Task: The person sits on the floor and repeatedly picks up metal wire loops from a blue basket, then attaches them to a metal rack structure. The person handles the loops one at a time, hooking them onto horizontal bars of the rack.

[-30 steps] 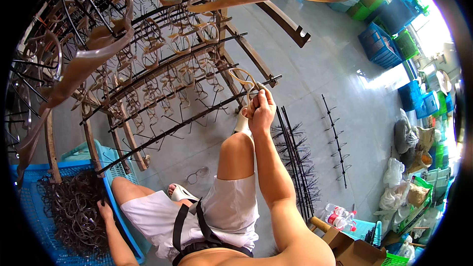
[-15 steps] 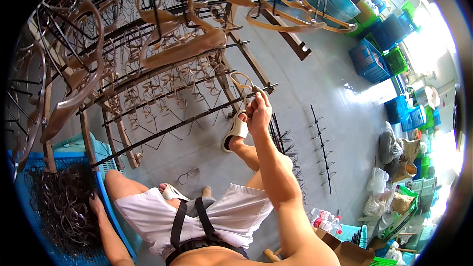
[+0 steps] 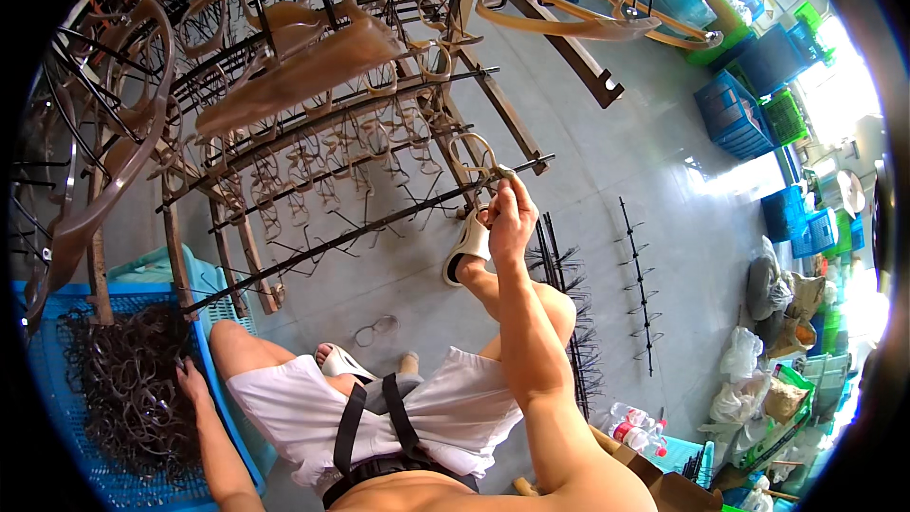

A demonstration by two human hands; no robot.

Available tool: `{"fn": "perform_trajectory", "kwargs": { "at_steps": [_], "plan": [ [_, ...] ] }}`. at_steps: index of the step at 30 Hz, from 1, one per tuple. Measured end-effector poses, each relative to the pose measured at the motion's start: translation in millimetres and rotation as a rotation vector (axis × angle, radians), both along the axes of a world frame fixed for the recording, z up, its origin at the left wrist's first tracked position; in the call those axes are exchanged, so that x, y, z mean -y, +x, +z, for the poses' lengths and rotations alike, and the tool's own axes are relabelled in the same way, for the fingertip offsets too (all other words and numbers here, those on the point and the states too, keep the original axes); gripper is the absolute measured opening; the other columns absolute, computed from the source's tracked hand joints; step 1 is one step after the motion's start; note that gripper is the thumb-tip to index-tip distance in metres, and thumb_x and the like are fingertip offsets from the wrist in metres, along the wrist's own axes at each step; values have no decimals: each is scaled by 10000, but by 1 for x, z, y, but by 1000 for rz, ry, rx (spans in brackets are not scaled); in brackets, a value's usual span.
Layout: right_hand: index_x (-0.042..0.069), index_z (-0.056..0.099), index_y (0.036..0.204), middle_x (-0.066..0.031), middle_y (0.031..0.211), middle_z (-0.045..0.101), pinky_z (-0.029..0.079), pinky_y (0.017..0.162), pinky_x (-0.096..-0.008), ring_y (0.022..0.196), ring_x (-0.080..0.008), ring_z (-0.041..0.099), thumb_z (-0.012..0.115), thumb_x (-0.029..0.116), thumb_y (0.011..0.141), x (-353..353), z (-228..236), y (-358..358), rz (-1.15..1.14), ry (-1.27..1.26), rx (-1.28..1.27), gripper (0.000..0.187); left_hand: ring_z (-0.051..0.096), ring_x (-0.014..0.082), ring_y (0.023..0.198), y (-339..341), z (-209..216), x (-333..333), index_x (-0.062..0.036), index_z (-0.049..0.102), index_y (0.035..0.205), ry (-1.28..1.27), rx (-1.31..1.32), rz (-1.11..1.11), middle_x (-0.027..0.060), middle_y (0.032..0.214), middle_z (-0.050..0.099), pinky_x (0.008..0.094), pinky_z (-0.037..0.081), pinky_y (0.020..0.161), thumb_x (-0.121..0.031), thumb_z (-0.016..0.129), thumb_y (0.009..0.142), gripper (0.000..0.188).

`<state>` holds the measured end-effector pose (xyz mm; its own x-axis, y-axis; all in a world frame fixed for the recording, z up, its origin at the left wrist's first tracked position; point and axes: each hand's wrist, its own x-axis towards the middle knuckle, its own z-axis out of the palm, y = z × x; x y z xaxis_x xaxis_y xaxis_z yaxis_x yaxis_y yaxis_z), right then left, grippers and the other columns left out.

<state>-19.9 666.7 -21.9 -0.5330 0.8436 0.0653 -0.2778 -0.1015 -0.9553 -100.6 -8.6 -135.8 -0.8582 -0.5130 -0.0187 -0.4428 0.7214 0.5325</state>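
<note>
The right hand (image 3: 512, 218) is raised to the near end of a long black metal rod with hook prongs (image 3: 379, 228) on the rack, fingers pinched shut on a brown plastic eyeglass frame (image 3: 474, 154) hanging there. The left hand (image 3: 192, 381) rests, fingers spread, on the heap of dark eyeglass frames (image 3: 118, 384) in the blue plastic crate (image 3: 57, 460).

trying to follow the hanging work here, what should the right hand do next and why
Probably let go and draw back: the right hand pinches a brown frame already at the pegged rod's end. The left hand rests on the frame pile in the blue crate, ready to pick another.
</note>
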Motion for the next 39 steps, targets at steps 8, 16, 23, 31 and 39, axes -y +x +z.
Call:
{"fn": "perform_trajectory", "kwargs": {
  "at_steps": [8, 16, 23, 31, 39],
  "plan": [
    [36, 607, 1049, 62, 654, 448, 297, 420, -181, 504, -14, 364, 506, 137, 920, -6, 11, 5, -23, -69, -24, 193, 380, 114, 522, -10, 77, -60, -158, 380, 624, 590, 245, 207, -8, 592, 384, 254, 292, 481, -618, 545, 782, 513],
    [-11, 500, 1043, -171, 994, 434, 345, 845, -404, 963, -316, 406, 564, 162, 871, 10, 20, 4, -572, 866, 507, 252, 595, 257, 824, 27, 88, -30, -91, 461, 840, 1140, -250, 443, 133, 968, 546, 277, 493, 586, -469, 631, 729, 428],
    [-28, 551, 1054, -95, 851, 495, 420, 707, -327, 737, -226, 484, 544, 10, 841, 210, 71, -6, 674, 890, -28, 216, 656, 263, 748, 75, 134, -55, -153, 489, 719, 1351, -525, 337, -9, 537, 447, 259, 383, 550, -523, 517, 870, 401],
    [-4, 373, 1317, -146, 1101, 517, 456, 811, -304, 979, -188, 516, 534, 330, 913, 435, 3, -8, 1470, -258, 468, 549, 582, 250, 491, 135, 159, -84, -131, 477, 716, 1452, -597, 160, 3, 449, 362, 293, 386, 442, -423, 391, 924, 368],
    [-6, 625, 904, -114, 744, 621, 463, 664, -306, 667, -218, 562, 606, 198, 876, 388, 34, -25, 1708, 369, -269, 206, 546, 194, 413, 122, 171, -80, -147, 435, 692, 1643, -161, -39, 4, 413, 383, 319, 435, 365, -475, 449, 899, 388]
  ]
}}
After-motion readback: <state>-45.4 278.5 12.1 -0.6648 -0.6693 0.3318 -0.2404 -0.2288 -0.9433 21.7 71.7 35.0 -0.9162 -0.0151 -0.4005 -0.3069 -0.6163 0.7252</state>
